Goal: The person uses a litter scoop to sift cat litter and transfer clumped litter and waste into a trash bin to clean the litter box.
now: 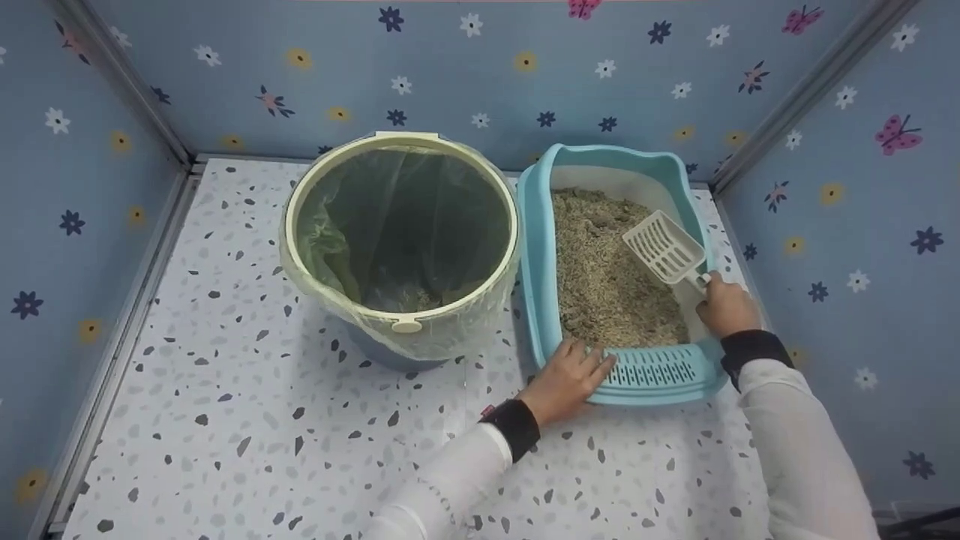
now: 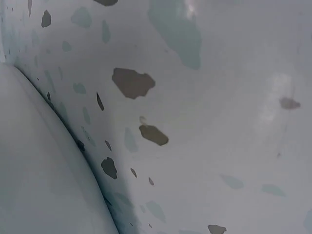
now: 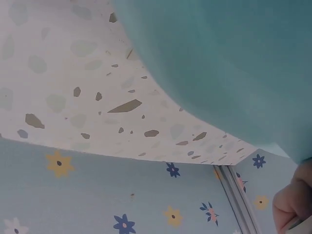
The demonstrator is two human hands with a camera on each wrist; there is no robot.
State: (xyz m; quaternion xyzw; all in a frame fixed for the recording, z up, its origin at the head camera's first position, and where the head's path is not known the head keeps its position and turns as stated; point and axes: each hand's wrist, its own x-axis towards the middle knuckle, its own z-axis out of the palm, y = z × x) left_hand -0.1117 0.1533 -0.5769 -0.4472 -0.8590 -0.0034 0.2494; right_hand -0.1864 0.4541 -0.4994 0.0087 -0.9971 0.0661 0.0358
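Note:
A pale litter scoop (image 1: 665,247) with a slotted blade lies over the litter (image 1: 611,277) at the right side of a turquoise litter box (image 1: 541,262). My right hand (image 1: 729,306) grips its handle at the box's right rim. Part of that right hand (image 3: 293,201) also shows at the lower right of the right wrist view, below the turquoise box wall (image 3: 209,73). My left hand (image 1: 568,379) rests on the box's front left corner, fingers laid over the slotted front ledge (image 1: 660,367). The left wrist view shows no hand, only speckled floor and a pale curved surface.
Left of the litter box stands a bin (image 1: 405,326) with a cream rim, lined with a translucent yellowish bag (image 1: 330,255); some litter-like bits lie at its bottom. Flower-patterned walls (image 1: 450,75) enclose the speckled floor (image 1: 247,390) at the back and both sides.

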